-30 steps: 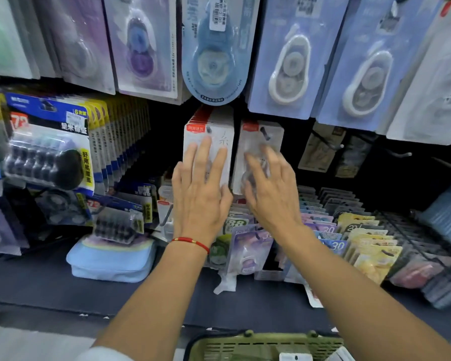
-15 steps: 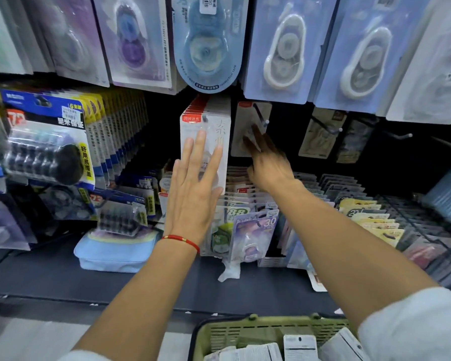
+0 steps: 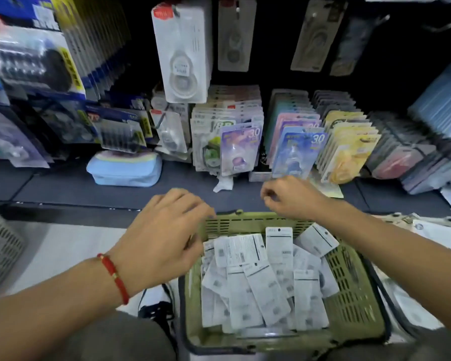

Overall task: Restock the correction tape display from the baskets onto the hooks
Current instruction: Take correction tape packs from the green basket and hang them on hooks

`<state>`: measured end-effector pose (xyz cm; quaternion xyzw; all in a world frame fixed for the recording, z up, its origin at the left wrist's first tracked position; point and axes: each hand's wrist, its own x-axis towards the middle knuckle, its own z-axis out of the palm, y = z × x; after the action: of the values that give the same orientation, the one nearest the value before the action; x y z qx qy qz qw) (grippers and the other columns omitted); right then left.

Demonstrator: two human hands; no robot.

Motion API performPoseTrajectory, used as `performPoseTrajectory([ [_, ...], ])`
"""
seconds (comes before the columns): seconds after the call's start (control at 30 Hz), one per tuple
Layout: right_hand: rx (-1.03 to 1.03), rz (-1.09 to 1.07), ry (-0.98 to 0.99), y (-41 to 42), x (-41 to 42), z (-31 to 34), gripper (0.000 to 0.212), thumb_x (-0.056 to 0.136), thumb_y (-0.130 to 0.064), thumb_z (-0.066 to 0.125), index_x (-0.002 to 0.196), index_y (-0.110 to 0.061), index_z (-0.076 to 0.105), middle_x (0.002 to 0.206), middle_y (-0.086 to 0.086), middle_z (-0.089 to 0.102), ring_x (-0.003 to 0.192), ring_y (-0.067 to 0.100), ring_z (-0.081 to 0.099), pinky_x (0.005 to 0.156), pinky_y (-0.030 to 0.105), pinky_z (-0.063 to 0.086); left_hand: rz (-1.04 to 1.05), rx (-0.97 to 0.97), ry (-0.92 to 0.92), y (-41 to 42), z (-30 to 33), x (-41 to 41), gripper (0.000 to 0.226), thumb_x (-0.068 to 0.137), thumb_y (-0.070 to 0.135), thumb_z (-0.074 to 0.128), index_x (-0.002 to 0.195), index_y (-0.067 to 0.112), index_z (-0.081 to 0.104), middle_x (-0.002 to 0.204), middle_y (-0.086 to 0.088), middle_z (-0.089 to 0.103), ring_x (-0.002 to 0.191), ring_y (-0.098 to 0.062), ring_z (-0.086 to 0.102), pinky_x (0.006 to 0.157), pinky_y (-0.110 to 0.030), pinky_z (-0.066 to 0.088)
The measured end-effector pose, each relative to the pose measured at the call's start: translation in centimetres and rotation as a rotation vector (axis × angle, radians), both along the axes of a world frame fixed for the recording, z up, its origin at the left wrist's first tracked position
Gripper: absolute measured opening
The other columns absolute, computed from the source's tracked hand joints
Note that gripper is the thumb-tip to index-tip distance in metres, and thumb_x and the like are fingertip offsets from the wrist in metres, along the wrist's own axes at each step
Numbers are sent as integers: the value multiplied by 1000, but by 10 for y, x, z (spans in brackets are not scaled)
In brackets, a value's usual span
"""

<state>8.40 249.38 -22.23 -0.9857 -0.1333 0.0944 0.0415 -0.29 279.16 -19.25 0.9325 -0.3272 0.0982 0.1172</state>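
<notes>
A green basket (image 3: 349, 277) sits low in front of me, filled with several white correction tape packs (image 3: 261, 280) lying face down. My left hand (image 3: 164, 230) hovers over the basket's left rim, fingers loosely curled, holding nothing. My right hand (image 3: 289, 196) hangs above the basket's far rim with its fingers loosely curled and nothing in them. Up on the display, white correction tape packs (image 3: 181, 50) hang on a hook, with darker hanging packs (image 3: 232, 35) beside them to the right.
The dark shelf (image 3: 63, 188) carries rows of upright coloured packs (image 3: 240, 149), a pale blue pouch (image 3: 124, 169) and blue-yellow blister packs (image 3: 31, 61) at left. A grey crate (image 3: 0, 246) stands at far left. More packaged goods lie at right.
Both hands have pulled back from the hanging white packs and dropped down to the basket. The view has tilted downward, so the basket now fills the lower middle.
</notes>
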Motion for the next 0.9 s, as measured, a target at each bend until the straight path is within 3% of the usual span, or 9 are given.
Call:
performPoseTrajectory([
  [0.1, -63, -43, 278, -3, -19, -55, 25, 100, -28, 55, 118, -20, 71, 122, 7, 72, 114, 32, 65, 91, 37, 53, 190, -137, 285, -13, -34, -30, 36, 85, 17, 65, 120, 24, 69, 117, 6, 68, 113, -24, 57, 95, -38, 48],
  [0.2, -79, -112, 535, -2, -45, -114, 43, 103, -39, 60, 134, -10, 62, 139, 13, 63, 127, 34, 59, 101, 39, 50, 284, -168, 396, -45, -78, -20, 38, 88, 10, 66, 125, 22, 67, 124, 3, 68, 117, -22, 57, 97, -32, 45],
  [0.3, -19, -287, 646, 3, -79, -165, 75, 101, -55, 61, 154, -7, 39, 156, 19, 46, 139, 37, 50, 111, 42, 45, 367, -254, 425, -72, -123, -8, 34, 91, 9, 65, 124, 19, 67, 121, -1, 69, 114, -22, 61, 93, -31, 48],
  [0.37, 6, -375, 665, 10, -101, -193, 96, 97, -64, 60, 162, -6, 19, 164, 22, 30, 147, 39, 41, 116, 47, 40, 332, -181, 431, -82, -156, -2, 35, 93, 9, 62, 127, 17, 65, 124, -5, 68, 117, -25, 60, 96, -36, 51],
  [0.43, -3, -410, 571, 19, -119, -211, 101, 92, -65, 66, 160, -9, 17, 158, 19, 34, 143, 39, 43, 114, 49, 40, 261, -53, 450, -85, -184, 6, 37, 96, 10, 59, 133, 15, 62, 131, -9, 65, 123, -29, 57, 101, -41, 48],
  [0.57, 45, -457, 474, 27, -133, -227, 85, 92, -39, 72, 156, -16, 21, 143, 18, 43, 133, 41, 46, 108, 51, 42, 122, 190, 466, -91, -228, 26, 52, 100, 16, 59, 151, 14, 48, 156, -13, 44, 145, -31, 38, 118, -42, 35],
  [0.7, 402, -556, 457, 6, -136, -225, 48, 103, -15, 54, 150, -16, 45, 135, 16, 61, 117, 35, 62, 98, 44, 52, 114, 315, 493, -104, -262, 26, 71, 100, 30, 64, 161, 16, 29, 170, -14, 20, 158, -35, 16, 127, -48, 18],
  [0.77, 536, -697, 376, -7, -137, -218, 37, 104, -11, 49, 139, -12, 60, 127, 16, 69, 94, 27, 67, 83, 34, 51, 137, 286, 428, -108, -270, 27, 68, 100, 33, 65, 159, 20, 33, 166, -11, 31, 153, -32, 26, 123, -47, 22],
  [0.9, 740, -975, 219, -20, -131, -203, 20, 100, -7, 49, 101, -4, 70, 102, 14, 71, 90, 31, 62, 75, 31, 46, 195, 205, 371, -110, -266, 35, 48, 106, 24, 56, 153, 26, 45, 147, -3, 57, 136, -29, 49, 107, -44, 37],
])
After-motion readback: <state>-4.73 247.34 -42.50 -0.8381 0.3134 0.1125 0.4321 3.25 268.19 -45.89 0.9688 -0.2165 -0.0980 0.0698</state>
